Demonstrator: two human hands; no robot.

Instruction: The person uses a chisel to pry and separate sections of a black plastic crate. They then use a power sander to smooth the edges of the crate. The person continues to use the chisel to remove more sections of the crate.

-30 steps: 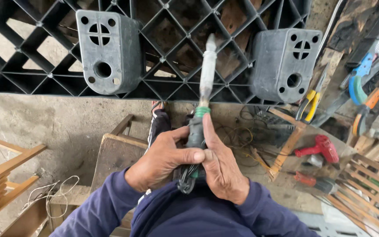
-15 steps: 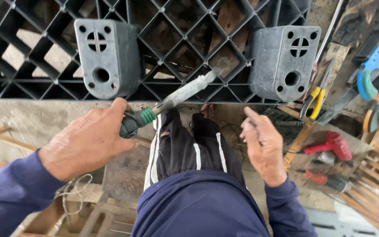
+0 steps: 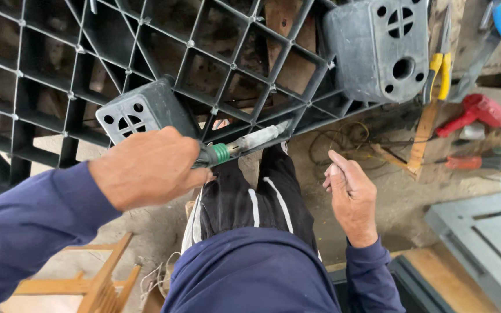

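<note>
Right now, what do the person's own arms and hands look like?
Both arms wear long dark navy sleeves with plain cuffs reaching the wrists. The left hand and right hand are bare: no gloves, rings or watch visible. No markings show on the sleeves.

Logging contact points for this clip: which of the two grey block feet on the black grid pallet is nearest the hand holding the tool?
The lower-left foot, just above the left hand; the other foot sits far upper right.
</note>
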